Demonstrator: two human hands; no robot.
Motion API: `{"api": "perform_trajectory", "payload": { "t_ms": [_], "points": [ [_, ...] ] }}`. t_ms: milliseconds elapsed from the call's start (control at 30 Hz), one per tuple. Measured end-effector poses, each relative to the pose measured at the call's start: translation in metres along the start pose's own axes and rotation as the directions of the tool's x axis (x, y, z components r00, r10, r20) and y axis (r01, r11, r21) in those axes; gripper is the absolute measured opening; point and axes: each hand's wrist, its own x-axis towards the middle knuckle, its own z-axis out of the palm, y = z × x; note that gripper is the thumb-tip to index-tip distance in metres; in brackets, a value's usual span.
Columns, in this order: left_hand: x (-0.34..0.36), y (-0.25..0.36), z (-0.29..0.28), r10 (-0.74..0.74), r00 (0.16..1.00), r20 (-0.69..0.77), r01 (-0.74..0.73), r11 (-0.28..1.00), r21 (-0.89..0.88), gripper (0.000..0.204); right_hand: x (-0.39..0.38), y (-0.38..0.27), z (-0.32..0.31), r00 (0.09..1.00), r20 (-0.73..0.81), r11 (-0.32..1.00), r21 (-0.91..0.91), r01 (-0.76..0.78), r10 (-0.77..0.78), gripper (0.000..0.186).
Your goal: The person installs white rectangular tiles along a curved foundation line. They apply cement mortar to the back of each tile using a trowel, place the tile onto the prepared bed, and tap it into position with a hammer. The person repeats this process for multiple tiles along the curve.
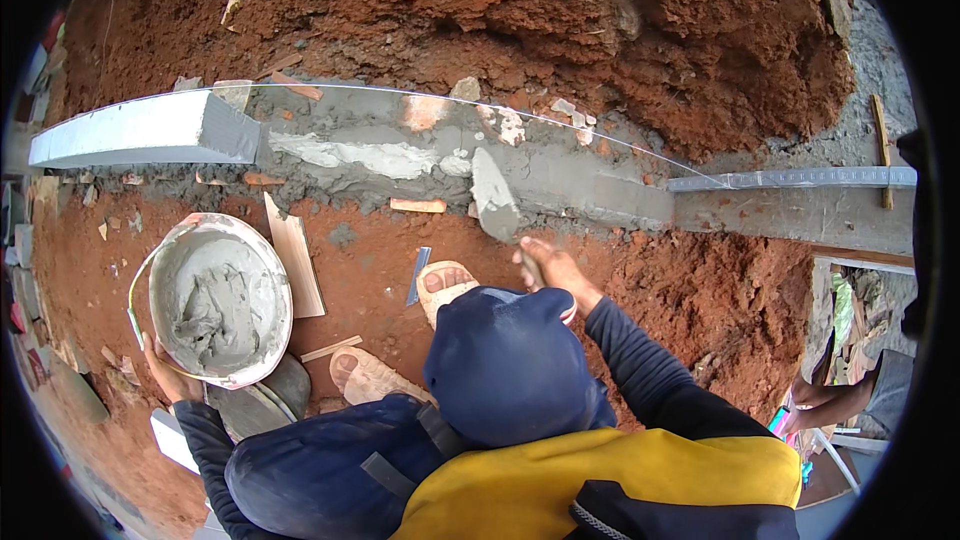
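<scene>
My right hand [550, 275] grips the handle of a trowel [496, 198], whose blade carries pale mortar and rests over the grey concrete strip [600, 190]. Patches of wet light-grey mortar [355, 154] lie along the strip, left of the blade. My left hand [170, 370] holds the side of a white bucket [281, 300] by its handle or rim, which one I cannot tell. Grey mortar fills much of the bucket. A long white block [140, 135] sits on the left end of the strip, and a taut thin string passes along the far edge.
Red soil [500, 10] rises beyond the strip. A metal straightedge [800, 178] lies at right, with a wooden stick [882, 150] across that side. A plank [293, 260] and rubble lie near my sandalled feet. Another person's arm [825, 400] shows at lower right.
</scene>
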Motion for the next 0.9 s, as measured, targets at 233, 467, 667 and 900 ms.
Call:
{"api": "perform_trajectory", "payload": {
  "t_ms": [233,467,667,900],
  "points": [
    [0.002,0.004,-0.007,-0.019,0.999,0.048,0.019,1.000,-0.006,0.072,0.049,-0.013,0.058,0.908,0.033,0.676,-0.656,0.336,-0.418,0.054],
    [-0.001,0.003,-0.001,0.029,0.999,-0.023,-0.030,0.997,-0.070,0.070,-0.017,0.015,-0.080,0.954,-0.260,0.637,-0.763,-0.107,-0.152,0.071],
    [-0.008,-0.004,0.025,0.076,0.995,0.071,-0.067,0.991,-0.115,0.057,-0.041,-0.050,-0.064,0.926,-0.065,0.520,-0.841,0.150,-0.372,0.045],
    [-0.020,-0.015,0.077,0.200,0.978,-0.057,-0.203,0.978,-0.049,0.049,0.033,-0.187,0.193,0.431,0.724,-0.246,-0.625,0.741,-0.538,0.029]
  ]
}}
